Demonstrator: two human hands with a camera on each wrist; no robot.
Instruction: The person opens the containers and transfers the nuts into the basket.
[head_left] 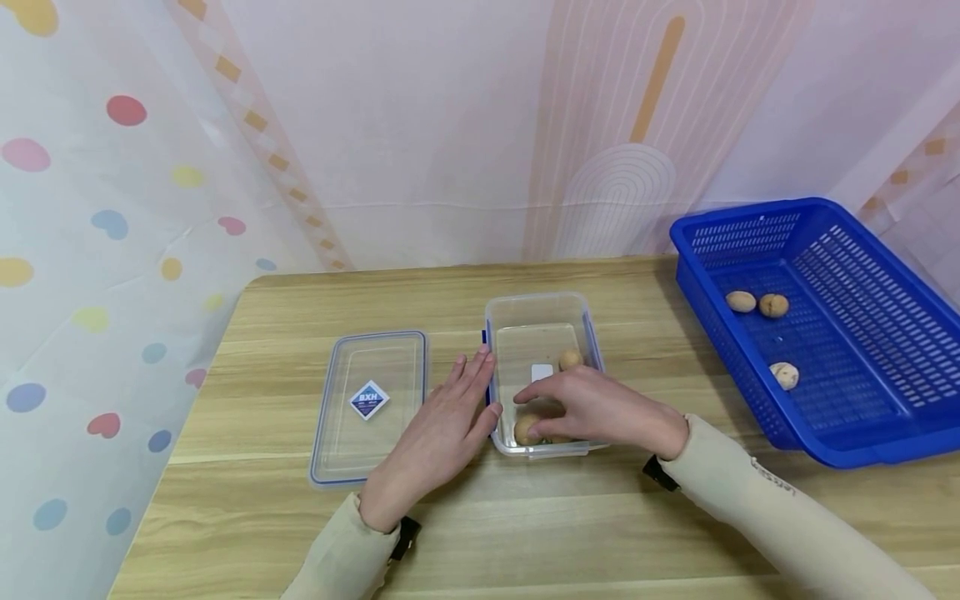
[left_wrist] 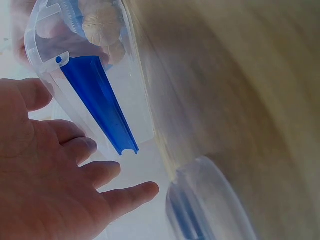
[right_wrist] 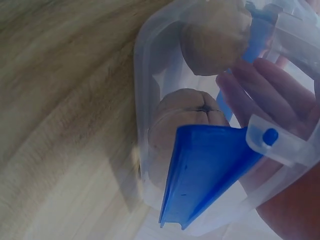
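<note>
A clear plastic container [head_left: 536, 312] with blue side clips stands on the table. Walnuts lie in it: one walnut [head_left: 571, 359] by the right wall, another walnut [head_left: 527, 430] at the near left corner, and more partly hidden beneath my right hand [head_left: 600, 408]. That hand reaches down inside, thumb against the near-left walnut, fingers extended and loose; the right wrist view shows the walnuts through the wall, behind a blue clip [right_wrist: 207, 165]. My left hand [head_left: 446, 425] lies along the container's left side with straight fingers, the fingertips at its wall.
The clear lid [head_left: 337, 433] with blue seal and diamond label lies flat at left, close to my left hand. At right stands a blue slotted basket [head_left: 847, 400] holding three walnuts [head_left: 773, 306]. A patterned curtain [head_left: 450, 167] hangs behind the table's far edge.
</note>
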